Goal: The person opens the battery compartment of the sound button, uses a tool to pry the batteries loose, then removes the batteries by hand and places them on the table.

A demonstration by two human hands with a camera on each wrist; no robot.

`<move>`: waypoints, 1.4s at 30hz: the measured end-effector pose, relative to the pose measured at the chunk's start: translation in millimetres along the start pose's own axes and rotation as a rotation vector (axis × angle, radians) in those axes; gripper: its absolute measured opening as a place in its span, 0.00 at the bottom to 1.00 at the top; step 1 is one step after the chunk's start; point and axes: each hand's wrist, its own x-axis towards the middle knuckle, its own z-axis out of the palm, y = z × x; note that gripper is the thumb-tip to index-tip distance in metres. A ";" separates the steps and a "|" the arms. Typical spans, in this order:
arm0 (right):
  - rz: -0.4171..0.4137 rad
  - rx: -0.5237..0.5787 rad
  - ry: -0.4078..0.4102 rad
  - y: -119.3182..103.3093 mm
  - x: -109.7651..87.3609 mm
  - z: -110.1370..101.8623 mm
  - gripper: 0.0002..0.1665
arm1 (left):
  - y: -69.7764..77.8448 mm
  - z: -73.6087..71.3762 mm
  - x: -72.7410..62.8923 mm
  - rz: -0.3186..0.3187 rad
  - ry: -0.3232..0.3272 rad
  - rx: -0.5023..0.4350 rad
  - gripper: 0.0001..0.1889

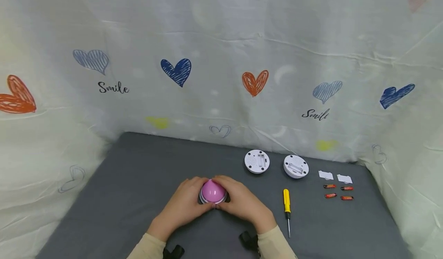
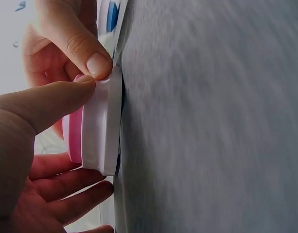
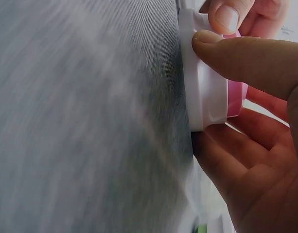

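Note:
A round white device with a pink domed top (image 1: 213, 191) is between both hands at the front middle of the grey table. My left hand (image 1: 185, 201) grips its left side, and my right hand (image 1: 242, 199) grips the right. The two thumbs meet at its near edge. In the left wrist view, the white base (image 2: 102, 131) stands against the grey surface, dome away from it. The right wrist view shows the right thumb (image 3: 251, 58) on the base's rim and fingers curled around the far side. The device's underside is hidden.
Two white round devices (image 1: 257, 161) (image 1: 296, 166) lie with battery slots facing up. Right of my hands is a yellow-handled screwdriver (image 1: 287, 201). Two white battery covers (image 1: 326, 175) (image 1: 344, 179) and several small red batteries (image 1: 330, 195) lie farther right. A printed curtain (image 1: 221, 109) borders the table (image 1: 155, 159).

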 end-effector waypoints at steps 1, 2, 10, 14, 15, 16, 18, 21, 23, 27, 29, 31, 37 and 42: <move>0.007 0.001 0.001 0.7 -2.1 -1.3 0.42 | 1.6 1.4 1.0 0.004 -0.002 0.001 0.37; 0.014 0.002 0.002 1.3 -4.2 -2.6 0.42 | 3.3 2.8 2.2 0.009 -0.003 0.003 0.37; 0.041 -0.007 0.031 7.2 -20.6 -12.4 0.43 | 16.4 13.2 12.8 0.080 0.004 0.024 0.36; 0.045 -0.011 0.049 8.8 -27.1 -16.4 0.43 | 21.0 17.7 15.9 0.103 -0.001 0.016 0.36; 0.045 -0.010 0.052 9.0 -28.4 -17.1 0.43 | 22.0 18.5 16.1 0.103 -0.004 0.013 0.36; 0.047 -0.013 0.054 9.5 -29.8 -17.5 0.42 | 23.1 19.5 16.2 0.103 -0.007 0.009 0.36; 0.050 -0.015 0.054 10.4 -33.1 -18.7 0.43 | 26.1 21.5 16.6 0.104 -0.007 0.000 0.36; 0.053 -0.011 0.054 11.1 -38.0 -20.0 0.43 | 30.0 23.8 15.3 0.106 -0.008 -0.007 0.36; 0.064 -0.003 0.050 11.6 -41.3 -20.7 0.43 | 32.3 25.6 14.5 0.113 -0.002 -0.011 0.35; 0.084 0.018 0.046 12.4 -46.7 -21.6 0.43 | 35.1 28.6 12.7 0.122 0.000 -0.014 0.37; 0.085 0.022 0.047 13.3 -48.4 -21.8 0.43 | 35.7 29.8 12.2 0.122 -0.001 -0.017 0.38; 0.080 0.024 0.047 13.8 -49.7 -22.0 0.43 | 35.5 31.0 11.5 0.119 -0.005 -0.015 0.40; 0.069 0.033 0.051 14.0 -53.0 -23.0 0.44 | 34.3 33.5 8.3 0.115 0.006 -0.037 0.40; 0.084 0.064 0.042 15.2 -54.3 -24.8 0.44 | 32.7 35.2 7.8 0.125 0.019 -0.043 0.40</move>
